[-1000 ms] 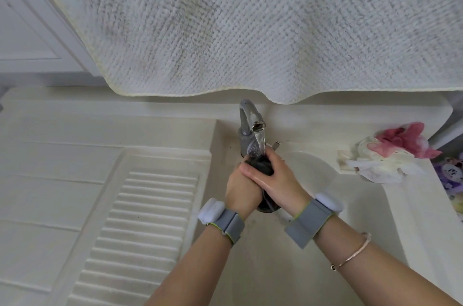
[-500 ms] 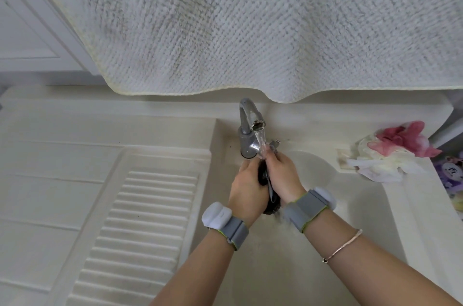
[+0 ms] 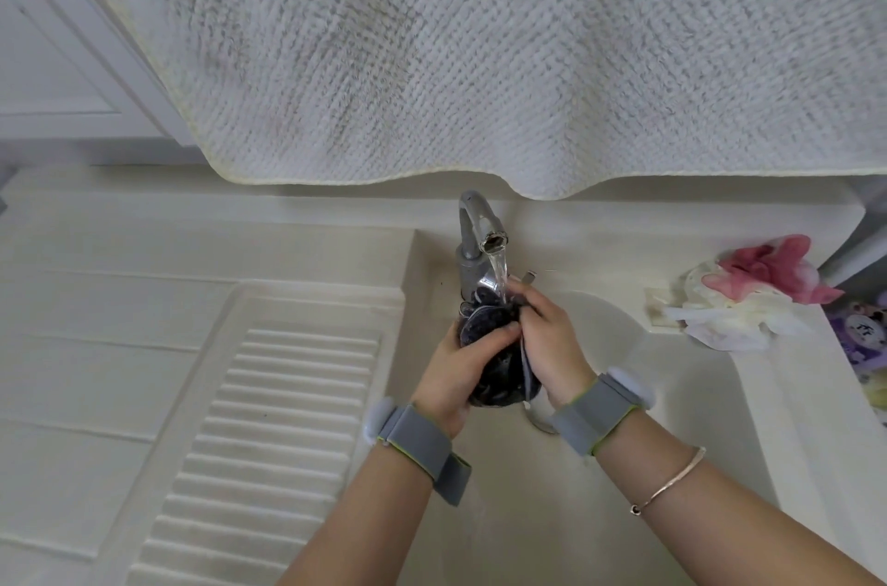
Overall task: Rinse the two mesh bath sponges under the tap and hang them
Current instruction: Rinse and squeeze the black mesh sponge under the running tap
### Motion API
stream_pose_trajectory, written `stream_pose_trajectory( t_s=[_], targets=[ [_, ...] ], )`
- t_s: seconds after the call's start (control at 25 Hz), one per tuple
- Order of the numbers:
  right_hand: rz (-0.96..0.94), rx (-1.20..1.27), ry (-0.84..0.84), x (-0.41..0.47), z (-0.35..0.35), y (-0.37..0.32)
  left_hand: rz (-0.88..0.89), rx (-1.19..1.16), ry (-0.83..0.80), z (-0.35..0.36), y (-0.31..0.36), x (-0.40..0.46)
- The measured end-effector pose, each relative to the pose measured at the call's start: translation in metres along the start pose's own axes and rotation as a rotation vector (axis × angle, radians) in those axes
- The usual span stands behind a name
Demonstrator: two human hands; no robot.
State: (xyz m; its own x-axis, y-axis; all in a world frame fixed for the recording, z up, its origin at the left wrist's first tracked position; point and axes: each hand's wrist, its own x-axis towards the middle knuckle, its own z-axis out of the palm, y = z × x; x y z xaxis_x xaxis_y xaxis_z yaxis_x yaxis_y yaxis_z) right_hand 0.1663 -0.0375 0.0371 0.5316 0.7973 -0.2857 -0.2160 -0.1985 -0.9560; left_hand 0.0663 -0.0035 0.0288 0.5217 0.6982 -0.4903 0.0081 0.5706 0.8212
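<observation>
A dark mesh sponge (image 3: 497, 365) is held between both hands over the sink basin (image 3: 672, 393). My left hand (image 3: 461, 376) grips it from the left, my right hand (image 3: 547, 341) from the right. Water runs from the grey tap (image 3: 477, 230) onto the top of the sponge. A pink and white mesh sponge (image 3: 753, 293) lies on the sink's right ledge, apart from my hands.
A large white textured towel (image 3: 480, 48) hangs overhead, its lower edge just above the tap. A ribbed washboard slope (image 3: 269, 432) fills the left side. Purple items (image 3: 864, 336) sit at the far right edge.
My hands have spread apart along the dark sponge, showing more of it under the stream. The right hand has shifted up toward the tap.
</observation>
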Motion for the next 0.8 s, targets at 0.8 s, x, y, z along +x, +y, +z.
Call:
stream_pose_trajectory(
  t_s=[0.8],
  targets=[
    [0.083,-0.231,0.009,0.009,0.004,-0.008,0.43,0.948,0.245,0.021,0.002,-0.005]
  ],
)
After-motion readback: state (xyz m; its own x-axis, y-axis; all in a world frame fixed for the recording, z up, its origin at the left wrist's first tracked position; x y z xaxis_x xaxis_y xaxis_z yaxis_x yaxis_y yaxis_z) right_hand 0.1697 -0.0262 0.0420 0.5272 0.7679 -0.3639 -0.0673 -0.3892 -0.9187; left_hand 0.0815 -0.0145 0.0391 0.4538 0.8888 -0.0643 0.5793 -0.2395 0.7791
